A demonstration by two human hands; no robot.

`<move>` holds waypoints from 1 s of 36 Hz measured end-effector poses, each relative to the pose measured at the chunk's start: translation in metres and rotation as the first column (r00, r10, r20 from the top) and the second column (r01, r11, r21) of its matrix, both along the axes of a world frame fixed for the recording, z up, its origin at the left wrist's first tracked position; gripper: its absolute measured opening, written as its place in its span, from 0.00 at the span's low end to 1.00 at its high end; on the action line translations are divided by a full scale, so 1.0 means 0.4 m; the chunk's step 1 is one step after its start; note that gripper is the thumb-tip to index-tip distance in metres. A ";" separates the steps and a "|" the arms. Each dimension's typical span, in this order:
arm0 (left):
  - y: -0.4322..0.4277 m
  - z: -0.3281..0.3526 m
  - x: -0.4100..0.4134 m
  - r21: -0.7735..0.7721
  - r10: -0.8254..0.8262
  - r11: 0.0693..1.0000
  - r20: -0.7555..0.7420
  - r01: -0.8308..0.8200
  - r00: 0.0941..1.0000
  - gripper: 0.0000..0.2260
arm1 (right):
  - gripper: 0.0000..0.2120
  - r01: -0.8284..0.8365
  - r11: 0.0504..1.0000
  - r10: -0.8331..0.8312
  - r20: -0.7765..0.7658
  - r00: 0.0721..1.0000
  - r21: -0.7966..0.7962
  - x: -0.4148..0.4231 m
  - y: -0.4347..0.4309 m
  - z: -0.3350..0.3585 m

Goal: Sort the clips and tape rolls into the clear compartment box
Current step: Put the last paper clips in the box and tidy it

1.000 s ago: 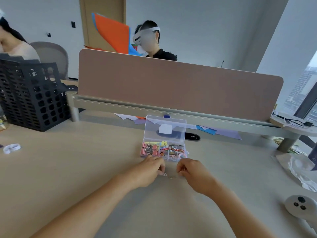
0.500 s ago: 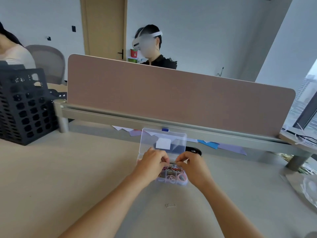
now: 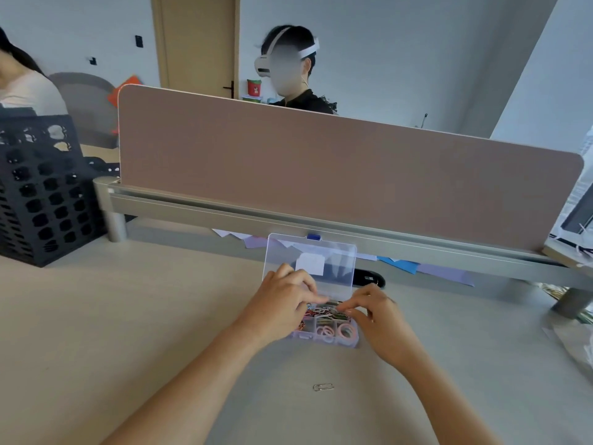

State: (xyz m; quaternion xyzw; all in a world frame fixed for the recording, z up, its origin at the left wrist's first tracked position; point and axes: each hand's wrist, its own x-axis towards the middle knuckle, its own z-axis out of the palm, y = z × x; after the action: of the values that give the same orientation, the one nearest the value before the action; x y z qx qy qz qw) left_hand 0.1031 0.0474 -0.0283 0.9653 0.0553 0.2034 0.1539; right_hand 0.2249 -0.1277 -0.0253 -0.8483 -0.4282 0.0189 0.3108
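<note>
Right hand (image 3: 378, 319) now over box (image 3: 340, 268), divider (image 3: 321, 175) behind, paperclip (image 3: 323, 387) perhaps loose

left hand (image 3: 282, 305): fingers curled | right hand (image 3: 377, 316): fingers curled | fingertips close together

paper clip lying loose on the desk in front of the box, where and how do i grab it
Come straight down on the paper clip and pinch across its two long sides with thumb and forefinger. It lies flat on the desk, long axis left to right, nothing touching it.
</note>
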 end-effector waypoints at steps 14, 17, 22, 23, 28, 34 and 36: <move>-0.026 0.004 -0.022 0.020 0.020 1.000 -0.160 -0.017 0.987 0.20 | 0.04 -0.278 0.955 0.268 -0.096 0.958 -0.102 -0.109 -0.061 0.032; -0.031 0.003 -0.034 0.008 0.034 0.999 -0.167 -0.033 0.985 0.21 | 0.06 -0.320 0.933 0.311 -0.078 0.947 -0.167 -0.133 -0.058 0.038; -0.022 0.001 -0.063 -0.005 0.073 0.997 -0.148 -0.075 0.986 0.23 | 0.06 -0.355 0.890 0.369 -0.006 0.930 -0.286 -0.153 -0.053 0.047; -0.020 0.001 -0.070 -0.020 0.083 0.996 -0.147 -0.087 0.986 0.23 | 0.05 -0.348 0.886 0.371 0.016 0.929 -0.306 -0.157 -0.052 0.050; -0.024 -0.005 -0.098 -0.095 0.105 0.989 -0.106 -0.116 0.989 0.20 | 0.05 -0.337 0.844 0.411 0.099 0.906 -0.417 -0.179 -0.040 0.067; -0.037 -0.006 -0.112 -0.186 0.082 0.978 -0.048 -0.090 0.995 0.19 | 0.08 -0.318 0.802 0.392 0.044 0.919 -0.505 -0.196 -0.025 0.083; -0.037 -0.008 -0.115 -0.193 0.083 0.977 -0.019 -0.085 0.996 0.18 | 0.08 -0.311 0.799 0.377 0.025 0.926 -0.514 -0.198 -0.024 0.083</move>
State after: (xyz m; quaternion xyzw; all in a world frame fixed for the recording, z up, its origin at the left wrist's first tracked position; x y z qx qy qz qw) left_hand 0.0570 0.0325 -0.0316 0.9436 0.1162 0.1982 0.2382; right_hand 0.1457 -0.1374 0.0078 -0.8068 -0.5742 0.1319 0.0435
